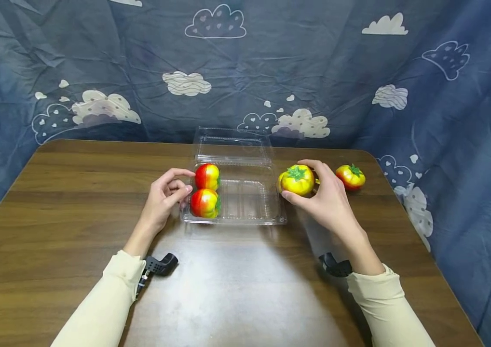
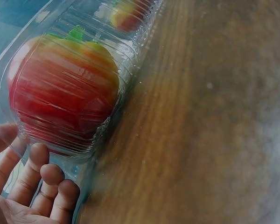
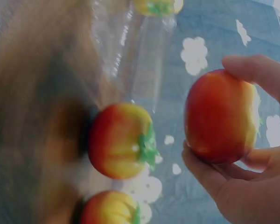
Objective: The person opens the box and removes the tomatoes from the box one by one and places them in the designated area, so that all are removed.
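Note:
My right hand [image 1: 325, 197] holds a yellow-and-red toy tomato [image 1: 297, 179] with a green leafy top, raised just right of a clear plastic clamshell box [image 1: 250, 222]. Thumb and fingers grip its sides. Inside the box, two more toy tomatoes, one rear [image 1: 207, 176] and one front [image 1: 205, 203], lie on their sides along the left wall. My left hand [image 1: 160, 197] is at that wall, its fingers loosely bent; thumb and index finger are by the rim, and whether they press it cannot be told. In the left wrist view, a tomato [image 2: 65, 88] shows through the plastic.
Another toy tomato [image 1: 350, 177] rests on the table [image 1: 76, 217] at the right. The right wrist view shows a tomato [image 3: 121, 140] on the table near the box, mostly hidden from the head view. The lid [image 1: 232, 144] stands raised toward the blue cloud-print curtain [image 1: 237, 62].

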`<state>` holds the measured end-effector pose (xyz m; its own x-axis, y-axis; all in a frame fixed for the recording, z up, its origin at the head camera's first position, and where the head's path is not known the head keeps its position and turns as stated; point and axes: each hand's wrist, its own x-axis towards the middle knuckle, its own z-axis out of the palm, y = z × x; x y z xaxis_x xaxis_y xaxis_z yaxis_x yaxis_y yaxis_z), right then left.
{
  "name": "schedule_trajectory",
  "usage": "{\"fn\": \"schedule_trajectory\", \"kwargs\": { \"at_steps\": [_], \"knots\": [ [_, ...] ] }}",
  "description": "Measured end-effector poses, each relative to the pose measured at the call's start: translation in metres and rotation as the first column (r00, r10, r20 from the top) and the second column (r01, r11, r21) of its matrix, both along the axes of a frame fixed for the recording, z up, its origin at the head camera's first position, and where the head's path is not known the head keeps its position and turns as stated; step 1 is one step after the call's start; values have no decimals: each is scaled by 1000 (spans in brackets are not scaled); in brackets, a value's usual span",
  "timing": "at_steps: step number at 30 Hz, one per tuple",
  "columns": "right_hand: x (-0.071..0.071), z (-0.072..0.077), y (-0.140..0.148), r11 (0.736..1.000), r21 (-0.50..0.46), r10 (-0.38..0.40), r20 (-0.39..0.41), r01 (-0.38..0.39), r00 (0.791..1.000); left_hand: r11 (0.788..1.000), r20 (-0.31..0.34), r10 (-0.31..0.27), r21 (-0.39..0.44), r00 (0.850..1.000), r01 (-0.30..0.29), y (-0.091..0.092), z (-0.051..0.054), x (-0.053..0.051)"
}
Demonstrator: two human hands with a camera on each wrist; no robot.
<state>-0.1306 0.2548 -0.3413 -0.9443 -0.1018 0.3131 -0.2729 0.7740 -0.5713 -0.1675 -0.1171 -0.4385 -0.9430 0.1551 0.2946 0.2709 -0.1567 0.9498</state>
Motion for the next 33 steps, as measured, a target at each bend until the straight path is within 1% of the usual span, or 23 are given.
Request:
{"fn": "schedule_trajectory", "kwargs": {
  "at_steps": [2, 6, 12, 17, 21, 25, 33],
  "knots": [
    [1, 2, 3, 1000, 13, -4, 20, 4, 1000, 1000, -4, -3, -4, 1000, 3, -1, 0, 0],
    [2, 6, 6, 998, 59, -9, 90, 4, 996, 1000, -12, -4, -3, 1000, 4, -3, -1, -1],
    [3, 7, 9, 990, 144, -35, 196, 6, 980, 1000, -15, -4, 6, 1000, 4, -2, -1, -1],
    [3, 7, 11, 977, 213, -39, 283, -23, 958, 1000, -11, -10, 13, 1000, 10, -1, -1, -1],
    [4, 6, 10, 963, 262, -40, 354, -58, 934, 1000, -11, -11, 9, 1000, 11, -1, -1, -2],
    [5, 1, 9, 954, 286, -32, 390, -88, 920, 1000, -15, -8, -1, 1000, 8, -2, -2, -2],
    [2, -6, 8, 950, 290, -18, 411, -112, 911, 1000, -15, -4, 4, 1000, 4, -2, -1, -1]
  ]
}}
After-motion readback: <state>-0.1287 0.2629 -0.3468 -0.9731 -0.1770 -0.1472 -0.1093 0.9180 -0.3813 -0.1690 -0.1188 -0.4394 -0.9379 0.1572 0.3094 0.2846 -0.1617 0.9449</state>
